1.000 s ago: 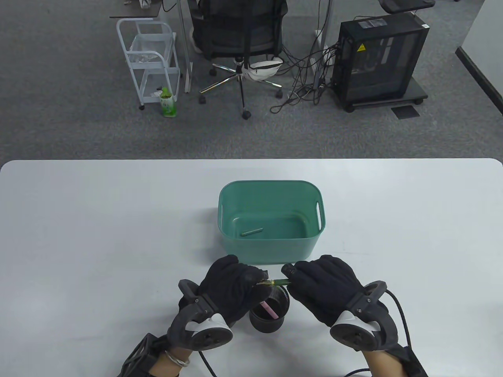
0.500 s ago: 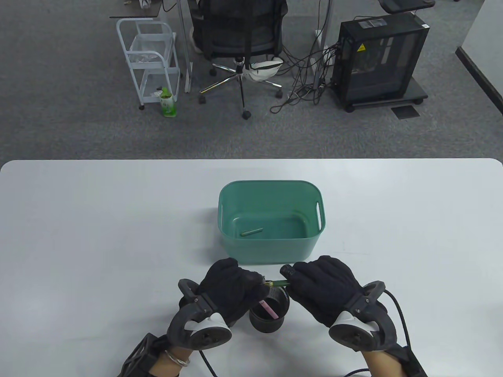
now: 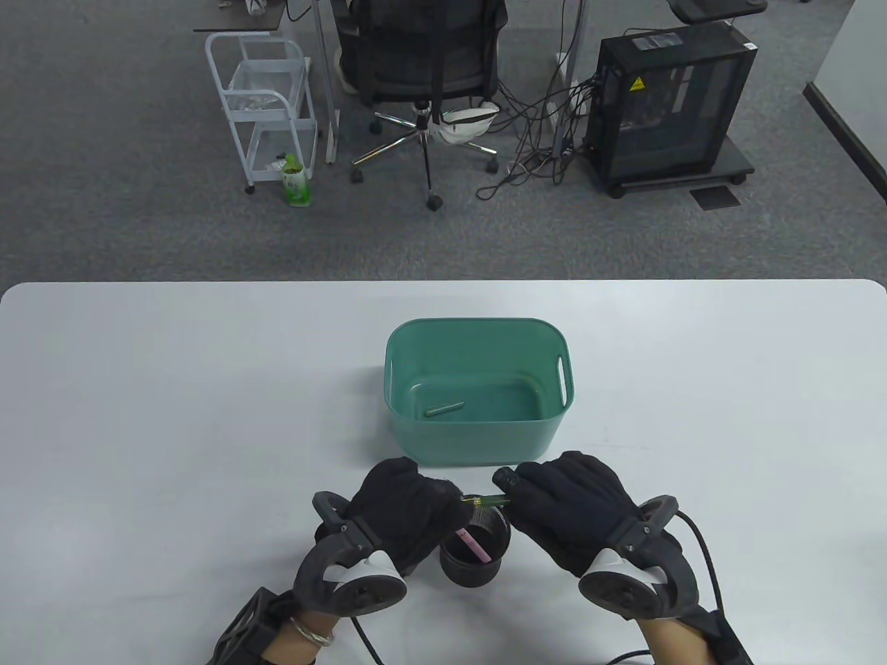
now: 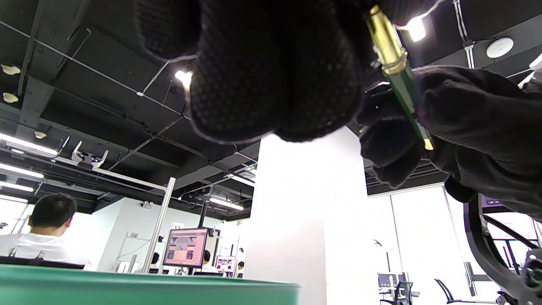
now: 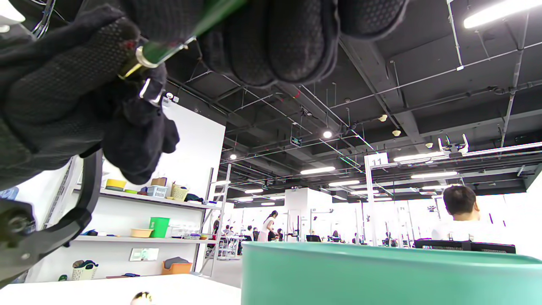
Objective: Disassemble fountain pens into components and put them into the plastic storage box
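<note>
Both gloved hands meet at the near edge of the table (image 3: 138,388), just in front of the green box (image 3: 477,443). The left hand (image 3: 405,509) and right hand (image 3: 568,509) share one green pen (image 3: 488,499), held level between them above a black pen cup (image 3: 475,557).

Left hand: fingers curled round the gold-trimmed end of the pen (image 4: 387,42); the tip is hidden inside the glove. Right hand: fingers and thumb closed round the green barrel (image 5: 169,46), with a gold ring showing where the two hands face each other.

Pen cup stands on the table between the wrists; a pink pen (image 3: 475,544) leans inside it.

Box floor: one green pen part (image 3: 443,409) lies near the left wall, slightly tilted. The rest of the box floor looks bare.
</note>
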Demonstrator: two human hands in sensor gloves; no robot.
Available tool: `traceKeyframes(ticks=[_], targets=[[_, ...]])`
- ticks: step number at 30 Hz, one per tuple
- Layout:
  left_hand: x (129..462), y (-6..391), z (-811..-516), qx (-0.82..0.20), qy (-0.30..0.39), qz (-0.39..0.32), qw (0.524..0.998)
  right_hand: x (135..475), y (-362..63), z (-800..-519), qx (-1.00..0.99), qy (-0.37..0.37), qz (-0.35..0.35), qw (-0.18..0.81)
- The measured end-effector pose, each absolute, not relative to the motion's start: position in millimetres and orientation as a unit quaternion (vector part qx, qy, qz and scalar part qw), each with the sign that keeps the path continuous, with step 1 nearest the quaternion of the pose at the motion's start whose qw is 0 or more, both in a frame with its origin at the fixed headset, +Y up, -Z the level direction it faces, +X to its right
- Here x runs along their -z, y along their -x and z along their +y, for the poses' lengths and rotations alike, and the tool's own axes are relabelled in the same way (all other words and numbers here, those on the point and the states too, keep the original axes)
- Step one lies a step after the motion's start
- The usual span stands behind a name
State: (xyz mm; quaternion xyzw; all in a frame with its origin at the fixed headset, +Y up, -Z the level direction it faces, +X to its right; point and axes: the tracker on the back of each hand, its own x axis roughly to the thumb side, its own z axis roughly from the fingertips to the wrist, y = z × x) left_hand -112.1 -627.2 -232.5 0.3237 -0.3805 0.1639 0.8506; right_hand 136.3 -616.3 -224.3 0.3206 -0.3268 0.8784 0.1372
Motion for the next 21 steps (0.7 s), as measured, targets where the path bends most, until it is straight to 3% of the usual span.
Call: traceKeyframes(ticks=[21], targets=[[231.1,108.2,-629.2,-0.137,-0.309,-0.391,0.856,225.2,-137.5,-616.3,-0.880,-0.318,-0.327,0.136]])
